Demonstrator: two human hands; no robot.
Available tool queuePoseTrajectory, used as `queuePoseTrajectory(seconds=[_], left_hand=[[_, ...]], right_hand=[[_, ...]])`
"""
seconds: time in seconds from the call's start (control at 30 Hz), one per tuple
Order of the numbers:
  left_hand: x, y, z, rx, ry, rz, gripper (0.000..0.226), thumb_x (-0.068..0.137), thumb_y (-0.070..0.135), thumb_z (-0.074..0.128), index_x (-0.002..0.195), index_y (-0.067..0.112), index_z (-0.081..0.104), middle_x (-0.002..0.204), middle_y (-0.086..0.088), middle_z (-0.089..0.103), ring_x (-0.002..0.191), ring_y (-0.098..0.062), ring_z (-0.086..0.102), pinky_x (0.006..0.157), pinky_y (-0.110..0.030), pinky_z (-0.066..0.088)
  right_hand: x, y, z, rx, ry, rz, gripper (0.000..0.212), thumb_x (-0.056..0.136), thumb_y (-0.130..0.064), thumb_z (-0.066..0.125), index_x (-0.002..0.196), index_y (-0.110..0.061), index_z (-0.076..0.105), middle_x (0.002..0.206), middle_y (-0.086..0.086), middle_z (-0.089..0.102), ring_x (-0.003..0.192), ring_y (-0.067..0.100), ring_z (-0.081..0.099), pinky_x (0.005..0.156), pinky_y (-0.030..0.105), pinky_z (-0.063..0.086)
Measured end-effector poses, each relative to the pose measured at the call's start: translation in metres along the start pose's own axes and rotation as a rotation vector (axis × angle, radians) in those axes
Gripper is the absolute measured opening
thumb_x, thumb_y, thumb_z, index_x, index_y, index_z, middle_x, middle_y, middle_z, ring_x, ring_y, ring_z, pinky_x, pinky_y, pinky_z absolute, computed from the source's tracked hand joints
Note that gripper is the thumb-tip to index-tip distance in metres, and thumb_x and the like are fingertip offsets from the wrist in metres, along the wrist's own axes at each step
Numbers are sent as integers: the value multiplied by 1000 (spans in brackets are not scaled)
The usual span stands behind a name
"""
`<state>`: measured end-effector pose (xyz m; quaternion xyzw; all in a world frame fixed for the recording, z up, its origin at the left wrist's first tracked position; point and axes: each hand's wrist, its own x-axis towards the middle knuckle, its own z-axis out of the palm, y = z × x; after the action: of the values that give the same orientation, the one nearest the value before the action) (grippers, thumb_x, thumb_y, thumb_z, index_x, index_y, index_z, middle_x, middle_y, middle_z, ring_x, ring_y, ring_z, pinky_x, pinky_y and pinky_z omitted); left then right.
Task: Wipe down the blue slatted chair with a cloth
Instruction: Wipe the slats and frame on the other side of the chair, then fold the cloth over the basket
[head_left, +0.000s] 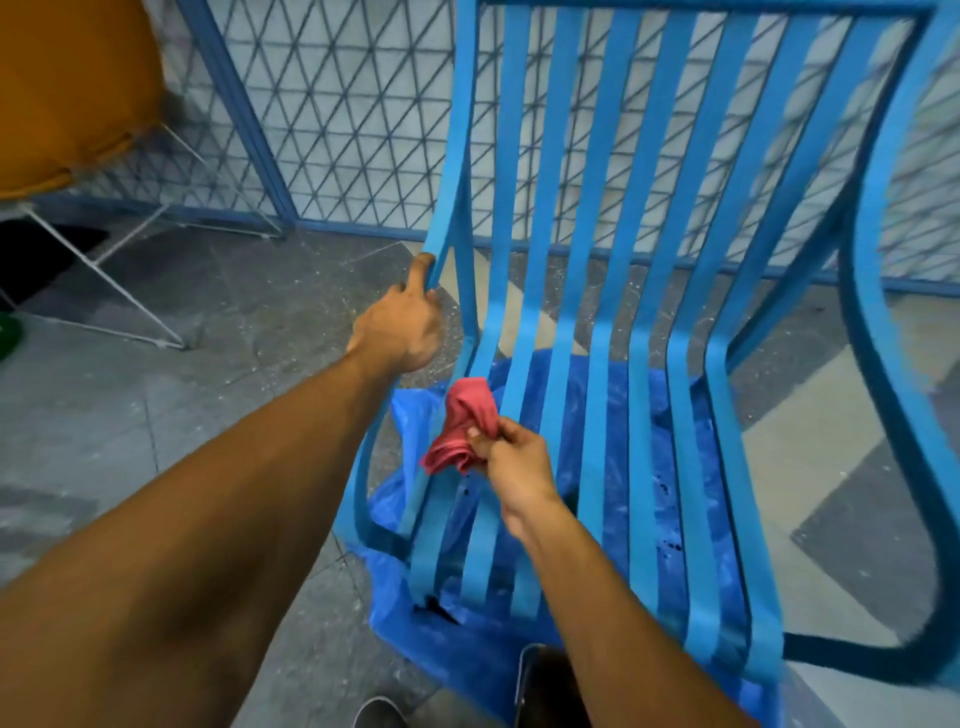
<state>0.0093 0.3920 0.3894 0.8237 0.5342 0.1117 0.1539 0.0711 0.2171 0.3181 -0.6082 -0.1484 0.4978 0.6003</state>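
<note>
Dark shoe tips (382, 713) at bottom edge. Orange chair (67, 93) far left, mesh fence (343, 104) behind, blue plastic bag (613, 415) under seat. Bright blue slatted chair (644, 291) fills centre-right. Left hand (402, 325) wrapped closed around its left frame rail; right hand (511, 457) pinches bunched red cloth (465, 423) against left seat slats.

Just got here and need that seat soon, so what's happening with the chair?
A person is wiping the blue slatted chair. The left hand grips the chair's left frame to steady it, while the right hand holds a bunched red cloth against the slats at the left side of the seat. A blue plastic sheet lies on the floor under the chair. An orange chair stands off to the left, untouched.
</note>
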Motion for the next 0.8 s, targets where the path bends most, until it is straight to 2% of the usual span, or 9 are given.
queuePoseTrajectory(seconds=[0.1, 0.2, 0.27, 0.33, 0.43, 0.53, 0.63, 0.7, 0.8], left_hand=[[-9, 3, -7, 49, -56, -21, 52, 104, 46, 24, 154, 38, 12, 138, -24, 50, 121, -47, 54, 103, -63, 43], [-37, 22, -14, 157, 114, 80, 59, 104, 46, 28, 158, 22, 19, 146, -21, 45, 137, -43, 40, 115, -58, 31], [-76, 43, -13, -67, 289, 198, 58, 103, 45, 35, 155, 20, 29, 146, -14, 47, 137, -35, 42, 116, -48, 34], [-130, 64, -5, -376, 338, 212, 57, 100, 53, 42, 150, 27, 35, 142, -5, 51, 132, -21, 47, 110, -37, 40], [-205, 80, 21, -736, 159, 14, 66, 86, 66, 57, 141, 32, 44, 129, 2, 57, 118, -12, 56, 100, -29, 46], [-260, 79, 49, -1065, -182, -281, 68, 84, 52, 66, 143, 25, 44, 127, -3, 62, 108, -11, 64, 86, -20, 51], [-306, 72, 78, -1221, -492, -422, 66, 81, 55, 65, 136, 20, 56, 121, -8, 73, 105, -20, 70, 85, -37, 58], [-327, 66, 92, -1299, -573, -444, 61, 77, 54, 68, 124, 16, 66, 116, -11, 75, 100, -22, 72, 87, -42, 57], [-347, 62, 110, -1318, -627, -482, 44, 74, 41, 77, 112, 21, 69, 105, -4, 77, 88, -15, 74, 70, -31, 58]], right_hand=[[-29, -19, -35, 6, -71, -4, 19, 96, 7, 55, 104, -5, 66, 93, 11, 68, 74, 17, 62, 66, 27, 54], [-61, -29, -66, 39, -159, 23, 21, 96, 7, 54, 112, -4, 63, 89, 7, 69, 68, 11, 63, 58, 22, 51], [-80, -31, -86, 62, -195, 39, 21, 96, 7, 56, 110, -8, 62, 86, 3, 72, 67, 9, 65, 59, 22, 52], [-100, -29, -105, 68, -218, 47, 22, 95, 7, 57, 109, -10, 61, 86, 2, 72, 68, 10, 66, 60, 23, 53], [-125, -21, -127, 71, -266, 82, 25, 93, 9, 57, 111, -9, 60, 92, 8, 69, 70, 14, 64, 62, 25, 53], [-144, -12, -143, 111, -304, 84, 25, 92, 13, 54, 110, -5, 59, 91, 10, 68, 72, 15, 64, 64, 25, 55], [-164, 4, -159, 108, -305, 129, 28, 91, 16, 52, 108, -5, 60, 92, 11, 68, 79, 19, 64, 74, 29, 55], [-172, 19, -168, 113, -269, 183, 29, 91, 17, 53, 109, -4, 61, 93, 10, 68, 82, 18, 65, 76, 29, 56], [-179, 46, -183, 126, -204, 272, 33, 91, 18, 53, 118, 1, 60, 95, 12, 66, 77, 15, 68, 70, 25, 59]])
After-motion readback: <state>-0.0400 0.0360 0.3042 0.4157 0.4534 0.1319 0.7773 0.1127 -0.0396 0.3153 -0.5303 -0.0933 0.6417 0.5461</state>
